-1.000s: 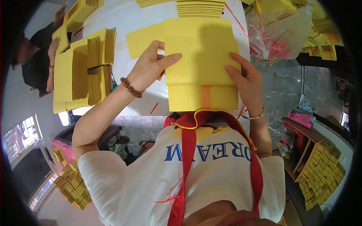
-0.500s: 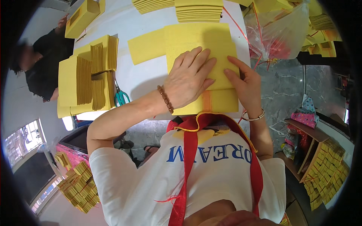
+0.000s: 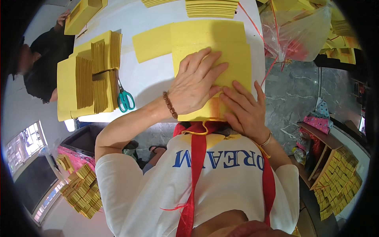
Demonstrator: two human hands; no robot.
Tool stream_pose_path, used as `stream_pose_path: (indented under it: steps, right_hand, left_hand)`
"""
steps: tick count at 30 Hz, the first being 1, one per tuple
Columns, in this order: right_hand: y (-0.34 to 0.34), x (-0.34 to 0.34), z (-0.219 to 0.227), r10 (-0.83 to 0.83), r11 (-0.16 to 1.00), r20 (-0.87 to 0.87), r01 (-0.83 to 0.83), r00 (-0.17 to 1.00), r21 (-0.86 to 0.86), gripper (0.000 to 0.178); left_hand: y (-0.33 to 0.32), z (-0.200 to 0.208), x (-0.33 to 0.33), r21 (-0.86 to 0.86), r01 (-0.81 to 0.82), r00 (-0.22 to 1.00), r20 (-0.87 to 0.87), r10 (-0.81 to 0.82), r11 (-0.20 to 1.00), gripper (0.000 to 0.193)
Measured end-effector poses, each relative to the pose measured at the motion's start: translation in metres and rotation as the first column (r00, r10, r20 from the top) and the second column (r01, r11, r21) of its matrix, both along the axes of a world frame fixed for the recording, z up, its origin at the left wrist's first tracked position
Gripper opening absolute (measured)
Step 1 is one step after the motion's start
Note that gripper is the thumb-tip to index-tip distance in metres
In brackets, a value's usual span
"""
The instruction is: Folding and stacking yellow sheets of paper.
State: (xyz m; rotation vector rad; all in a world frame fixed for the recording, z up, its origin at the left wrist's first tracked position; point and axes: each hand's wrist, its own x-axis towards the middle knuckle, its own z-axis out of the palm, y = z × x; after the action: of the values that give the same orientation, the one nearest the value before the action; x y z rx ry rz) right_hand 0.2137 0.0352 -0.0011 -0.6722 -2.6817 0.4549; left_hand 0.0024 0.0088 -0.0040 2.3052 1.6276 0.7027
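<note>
Left hand (image 3: pixel 193 87) and right hand (image 3: pixel 248 112) lie spread on the yellow paper (image 3: pixel 237 65); best press evenly, edges square

Teal-handled scissors (image 3: pixel 126 98) lie left of centre; clear plastic bag (image 3: pixel 302 31), upper right; black rectangular bin (image 3: pixel 83 139), left; pink patterned fabric (image 3: pixel 317 123), right.

A white short-sleeved T-shirt (image 3: pixel 233 185), printed with blue block letters (image 3: pixel 228 158) and a yellow patch (image 3: pixel 183 139), was worn beneath a red apron (image 3: pixel 198 152) edged in yellow. Loose red threads (image 3: pixel 181 206) were caught on one strap (image 3: pixel 189 201). The left wrist (image 3: pixel 162 107) was circled by brown beads (image 3: pixel 170 105), the right wrist (image 3: pixel 263 137) by a slim, pale bangle (image 3: pixel 268 139).
</note>
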Motion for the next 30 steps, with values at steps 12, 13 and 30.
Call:
stream_pose_path:
  steps: [12, 13, 30]
  right_hand:
    - [0.013, 0.019, -0.010, -0.367, 0.522, -0.295, -0.067, 0.882, -0.850, 0.036]
    - [0.015, 0.019, -0.014, -0.445, 0.538, -0.452, -0.173, 0.773, -0.825, 0.038]
    - [0.015, 0.028, -0.041, -0.649, 0.541, -0.512, -0.133, 0.563, -0.831, 0.028]
  left_hand:
    - [-0.010, 0.015, 0.024, 0.168, 0.026, 0.873, -0.484, 0.060, 0.985, 0.051]
    - [-0.008, 0.010, 0.024, 0.222, 0.024, 0.878, -0.472, 0.086, 0.975, 0.049]
    - [0.008, -0.139, -0.162, 0.410, -0.285, 0.876, -0.257, 0.409, 0.867, 0.054]
